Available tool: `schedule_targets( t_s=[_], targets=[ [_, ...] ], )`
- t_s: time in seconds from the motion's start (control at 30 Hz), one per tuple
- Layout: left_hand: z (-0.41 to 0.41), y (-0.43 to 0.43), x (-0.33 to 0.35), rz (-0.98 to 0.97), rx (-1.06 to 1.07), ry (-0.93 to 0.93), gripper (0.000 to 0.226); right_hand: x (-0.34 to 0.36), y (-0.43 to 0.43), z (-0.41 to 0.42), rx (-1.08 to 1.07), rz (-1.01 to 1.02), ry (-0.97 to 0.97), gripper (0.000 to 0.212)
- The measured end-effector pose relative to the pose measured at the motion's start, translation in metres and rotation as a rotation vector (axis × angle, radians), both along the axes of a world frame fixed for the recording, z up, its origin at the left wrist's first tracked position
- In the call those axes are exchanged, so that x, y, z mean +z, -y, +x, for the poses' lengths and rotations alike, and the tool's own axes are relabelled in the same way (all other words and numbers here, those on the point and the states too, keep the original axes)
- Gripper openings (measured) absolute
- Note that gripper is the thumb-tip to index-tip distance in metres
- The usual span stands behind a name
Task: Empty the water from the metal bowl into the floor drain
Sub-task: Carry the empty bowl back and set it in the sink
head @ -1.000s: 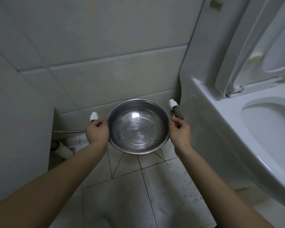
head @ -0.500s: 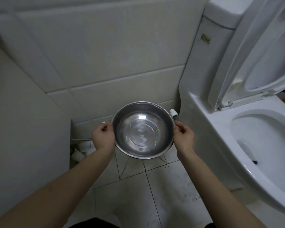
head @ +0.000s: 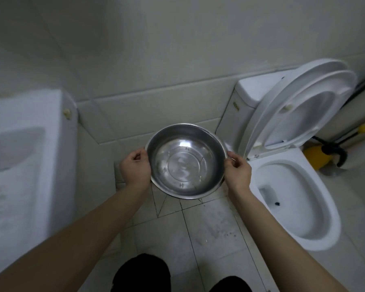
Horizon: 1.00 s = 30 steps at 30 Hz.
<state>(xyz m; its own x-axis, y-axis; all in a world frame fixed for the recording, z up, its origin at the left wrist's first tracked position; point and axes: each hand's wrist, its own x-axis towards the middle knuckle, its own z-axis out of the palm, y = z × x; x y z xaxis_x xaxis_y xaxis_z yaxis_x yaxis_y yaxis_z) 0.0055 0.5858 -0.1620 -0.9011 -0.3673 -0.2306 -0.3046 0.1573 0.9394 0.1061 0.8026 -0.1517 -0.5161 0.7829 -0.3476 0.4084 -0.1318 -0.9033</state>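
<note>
A round metal bowl [head: 185, 161] is held roughly level above the tiled floor, between a sink and a toilet. My left hand [head: 135, 168] grips its left rim and my right hand [head: 238, 170] grips its right rim. The bowl's inside is shiny, with a few droplets on the bottom; I see no pool of water in it. The floor drain is not visible; the bowl hides the floor right under it, where tile lines converge.
A white sink [head: 25, 165] stands at the left. A white toilet [head: 293, 203] with its lid up is at the right, a yellow object [head: 316, 157] behind it. Wet, speckled floor tiles [head: 209, 232] lie below, and my dark-clothed knees [head: 141, 272] show at the bottom.
The view has pulled back and up, so the sink and the whole toilet bowl have come into sight. Both hands still hold the bowl, which stays level.
</note>
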Motion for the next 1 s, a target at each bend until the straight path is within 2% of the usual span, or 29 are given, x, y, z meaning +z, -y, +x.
schedule_targets(
  t_s=[0.23, 0.37, 0.63, 0.8, 1.0],
  targets=[
    [0.021, 0.007, 0.143, -0.013, -0.064, -0.021, 0.016, 0.135, 0.007, 0.023, -0.032, -0.031, 0.006, 0.028],
    [0.035, 0.012, 0.200, 0.006, -0.070, -0.024, 0.015, 0.195, 0.011, 0.040, -0.028, -0.007, 0.011, 0.032],
    [0.059, 0.015, 0.279, 0.011, -0.017, -0.046, 0.016, 0.275, 0.011, 0.054, 0.007, -0.013, -0.041, 0.024],
    [0.075, 0.021, 0.316, 0.005, 0.024, -0.081, 0.020, 0.310, 0.013, 0.058, 0.066, 0.014, -0.061, 0.033],
    [0.083, 0.034, 0.355, 0.037, 0.061, -0.120, 0.017, 0.347, 0.021, 0.049, 0.118, 0.029, -0.117, 0.028]
  ],
)
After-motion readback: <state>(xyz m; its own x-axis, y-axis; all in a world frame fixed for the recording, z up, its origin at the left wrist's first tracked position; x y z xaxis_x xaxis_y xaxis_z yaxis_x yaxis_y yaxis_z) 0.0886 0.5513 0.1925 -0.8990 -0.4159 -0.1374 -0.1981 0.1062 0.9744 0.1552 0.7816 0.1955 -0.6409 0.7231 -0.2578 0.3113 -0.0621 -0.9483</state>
